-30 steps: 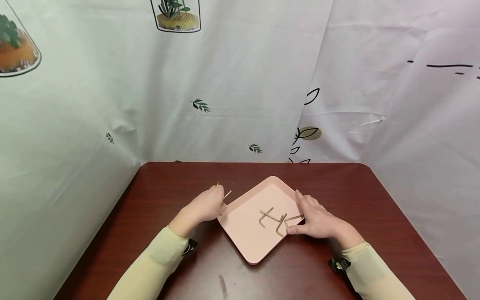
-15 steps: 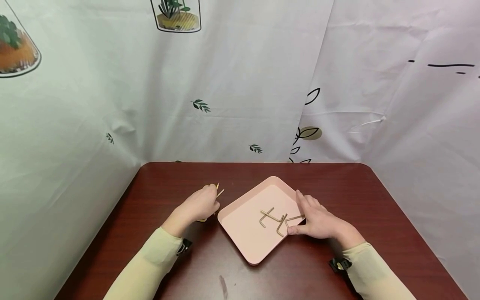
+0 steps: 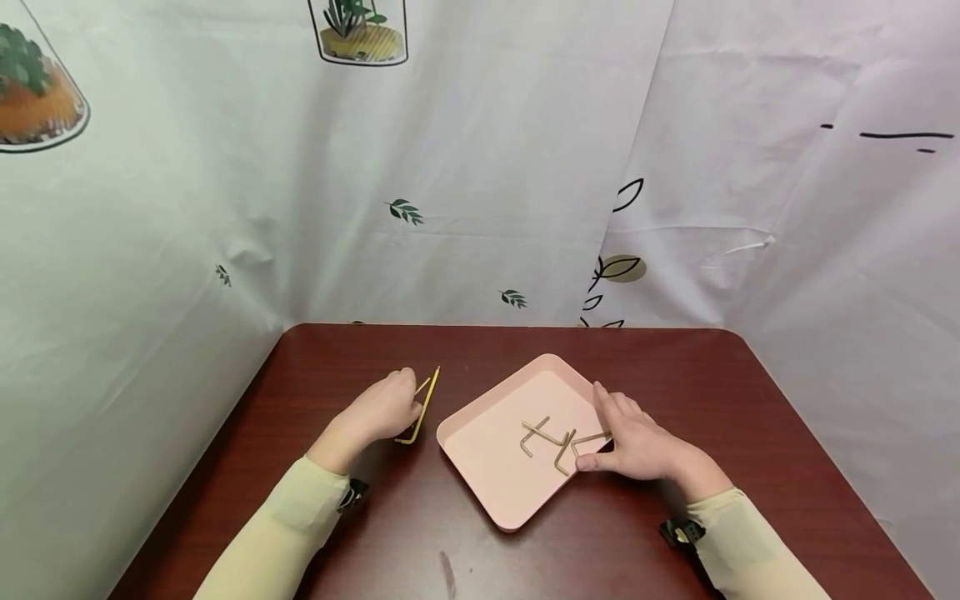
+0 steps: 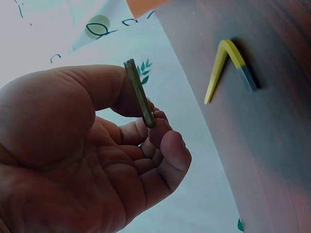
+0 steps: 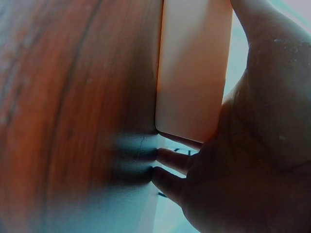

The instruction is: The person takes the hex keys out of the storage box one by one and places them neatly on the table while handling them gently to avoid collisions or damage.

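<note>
My left hand [image 3: 381, 408] is left of the pink tray [image 3: 498, 500], its thumb and fingers pinching a brass-coloured hex key [image 4: 139, 94]. Beside it on the table lies a yellow L-shaped key [image 3: 427, 403]; in the left wrist view that yellow key [image 4: 217, 68] has a dark end and lies apart from the hand. Several brass L-shaped keys [image 3: 547, 432] lie in the tray. My right hand [image 3: 637, 437] rests on the tray's right corner, thumb at the near rim and fingers along the far side. In the right wrist view its palm [image 5: 272, 131] is against the tray wall [image 5: 192, 73].
The dark red table [image 3: 600, 550] runs to a patterned white cloth [image 3: 465, 167] at the back and sides. An orange corner [image 4: 143, 6] shows at the top of the left wrist view.
My left hand has moved left, away from the tray, with a brass key in it. The yellow key, largely covered before, now shows on the table. My right hand has stayed at the tray.
</note>
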A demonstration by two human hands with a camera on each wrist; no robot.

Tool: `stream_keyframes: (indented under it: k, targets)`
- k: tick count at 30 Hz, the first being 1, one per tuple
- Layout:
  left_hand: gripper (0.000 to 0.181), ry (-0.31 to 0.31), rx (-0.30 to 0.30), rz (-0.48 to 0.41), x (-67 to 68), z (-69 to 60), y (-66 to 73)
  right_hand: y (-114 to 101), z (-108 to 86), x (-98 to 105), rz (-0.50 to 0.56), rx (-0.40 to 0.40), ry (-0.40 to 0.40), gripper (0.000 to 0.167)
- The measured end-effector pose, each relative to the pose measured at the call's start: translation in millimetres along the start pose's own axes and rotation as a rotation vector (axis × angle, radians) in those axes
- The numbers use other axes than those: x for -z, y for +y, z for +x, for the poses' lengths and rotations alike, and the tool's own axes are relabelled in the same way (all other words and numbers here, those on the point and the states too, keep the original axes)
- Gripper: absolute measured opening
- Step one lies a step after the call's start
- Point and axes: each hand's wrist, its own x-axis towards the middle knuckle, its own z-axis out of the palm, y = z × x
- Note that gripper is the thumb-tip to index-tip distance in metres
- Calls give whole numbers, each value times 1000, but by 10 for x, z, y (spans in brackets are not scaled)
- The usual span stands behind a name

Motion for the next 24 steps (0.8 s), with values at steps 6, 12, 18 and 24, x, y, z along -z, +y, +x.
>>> stream_keyframes:
  k: [6, 12, 18, 24]
  targets:
    - [15, 3, 6, -16, 5, -10, -96, -1, -4, -3, -3, -6, 2, 137]
    - [15, 20, 2, -14, -76, 23, -263, -1, 0, -7, -5, -3, -1, 137]
    - [16, -5, 35, -31, 59, -66, -208, 6, 6, -5, -12, 4, 4, 137]
    - [17, 22, 0, 1, -182, 112, -561, 13, 4, -8, -11, 9, 2, 136]
